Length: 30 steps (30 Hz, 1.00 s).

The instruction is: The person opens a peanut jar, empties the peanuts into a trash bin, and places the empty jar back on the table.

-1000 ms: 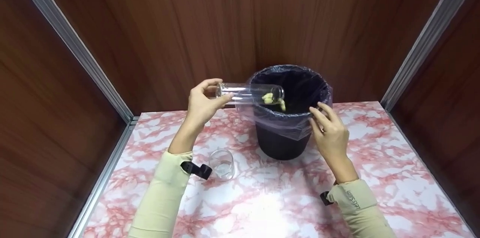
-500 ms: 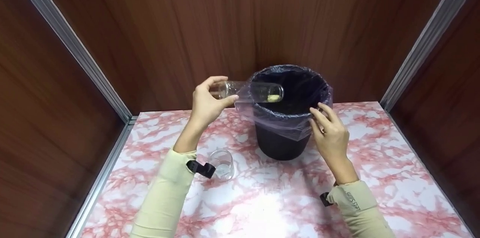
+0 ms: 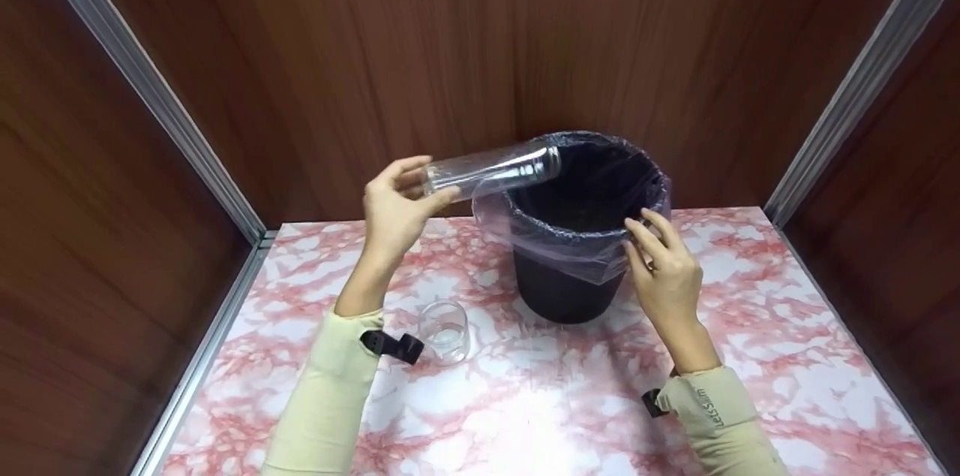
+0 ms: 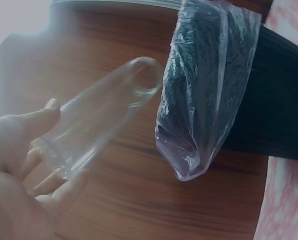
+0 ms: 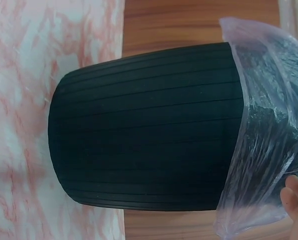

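In the head view my left hand [image 3: 397, 202] grips a tall clear glass [image 3: 491, 170] near its base. The glass lies almost on its side, its mouth raised slightly and overlapping the left rim of a black trash can [image 3: 566, 292]. Nothing shows inside it; the left wrist view also gives a see-through glass [image 4: 106, 107], thumb on one side and fingers on the other. A thin purple trash bag [image 3: 577, 254] lines the can and folds down over its outside. My right hand [image 3: 666, 277] holds the can's front right rim through the bag, fingertips at the edge.
A short clear glass [image 3: 444, 332] stands on the red-and-white marbled table [image 3: 525, 401], close to the left wrist. A brown wood-patterned wall [image 3: 450, 48] rises right behind the can, and metal-framed side walls stand left and right.
Yellow-green pieces, seen in the tall glass and at its mouth earlier, are gone from it. My left hand has tipped the glass's mouth upward. The right hand stays at the rim.
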Motion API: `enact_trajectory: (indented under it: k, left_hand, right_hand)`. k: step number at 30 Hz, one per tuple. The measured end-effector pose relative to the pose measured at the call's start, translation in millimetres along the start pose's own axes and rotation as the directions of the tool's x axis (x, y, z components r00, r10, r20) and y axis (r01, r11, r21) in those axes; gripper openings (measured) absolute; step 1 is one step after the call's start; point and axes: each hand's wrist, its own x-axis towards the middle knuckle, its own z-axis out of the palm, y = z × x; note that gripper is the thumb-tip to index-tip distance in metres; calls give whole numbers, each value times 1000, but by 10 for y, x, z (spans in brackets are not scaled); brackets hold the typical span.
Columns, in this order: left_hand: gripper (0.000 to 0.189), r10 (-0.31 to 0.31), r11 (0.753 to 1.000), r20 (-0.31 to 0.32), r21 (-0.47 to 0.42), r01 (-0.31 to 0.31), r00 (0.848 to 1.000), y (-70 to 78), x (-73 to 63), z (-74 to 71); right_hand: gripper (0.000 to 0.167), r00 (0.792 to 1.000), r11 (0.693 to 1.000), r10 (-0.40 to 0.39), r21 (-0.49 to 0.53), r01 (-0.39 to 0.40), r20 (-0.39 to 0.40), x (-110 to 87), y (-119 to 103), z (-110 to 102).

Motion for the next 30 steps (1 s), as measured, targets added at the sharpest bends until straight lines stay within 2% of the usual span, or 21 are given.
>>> enact_trajectory:
  k: [3, 5, 6, 8, 11, 12, 13, 14, 15, 18, 20, 21, 23, 25, 27, 30]
  left_hand:
    - [47, -95, 982, -72, -171, 81, 993, -107, -33, -79]
    - [41, -177, 948, -86, -284, 146, 981, -194, -64, -126]
    - [38, -216, 917, -70, -358, 177, 974, -239, -81, -143]
    - [32, -286, 834, -10, -495, 244, 958, -330, -117, -170]
    - [31, -355, 708, 113, -615, 346, 928, -464, -171, -200]
    - [31, -365, 685, 148, -626, 373, 919, -504, -186, -208]
    - [33, -369, 689, 171, -609, 393, 913, -542, -201, -217]
    - [34, -369, 706, 184, -582, 403, 911, -578, -212, -224]
    - [37, -361, 743, 184, -535, 401, 914, -614, -222, -229]
    - [45, -306, 886, 149, -318, 338, 940, -720, -241, -233]
    - [49, -264, 948, 121, -150, 280, 957, -792, -246, -230]
    - [50, -245, 964, 112, -76, 254, 963, -828, -248, -227]
    - [52, -219, 976, 108, 42, 215, 970, -898, -246, -217]
    - [53, -209, 969, 108, 154, 192, 972, -959, -248, -206]
    - [52, -205, 949, 103, 266, 172, 973, -1020, -248, -196]
    - [54, -170, 900, 97, 420, 115, 981, -1105, -256, -169]
  right_hand:
    - [39, 1000, 1000, -1, 3, 1, -3, -8, 7, -7]
    - [38, 1000, 1000, 4, 3, -4, -3, -9, 9, -12]
    - [38, 1000, 1000, 8, 5, -7, -3, -8, 9, -17]
    - [37, 1000, 1000, 15, 10, -14, -2, -7, 9, -24]
    - [38, 1000, 1000, 21, 17, -21, 2, -5, 6, -33]
    - [38, 1000, 1000, 22, 20, -22, 4, -4, 6, -33]
    - [38, 1000, 1000, 20, 19, -20, 8, -3, 5, -33]
    - [38, 1000, 1000, 19, 18, -19, 13, -1, 5, -32]
    - [38, 1000, 1000, 18, 18, -19, 17, 0, 5, -30]
    - [39, 1000, 1000, 19, 24, -20, 23, 8, 3, -24]
    - [39, 1000, 999, 21, 31, -22, 22, 11, 2, -19]
    - [39, 1000, 999, 21, 34, -22, 21, 11, 2, -17]
    - [40, 1000, 999, 23, 40, -24, 19, 11, 2, -13]
    - [40, 1000, 999, 24, 42, -24, 18, 8, 2, -9]
    - [40, 1000, 999, 25, 41, -26, 18, 3, 1, -6]
    - [40, 999, 999, 28, 45, -29, 15, 3, 1, -8]
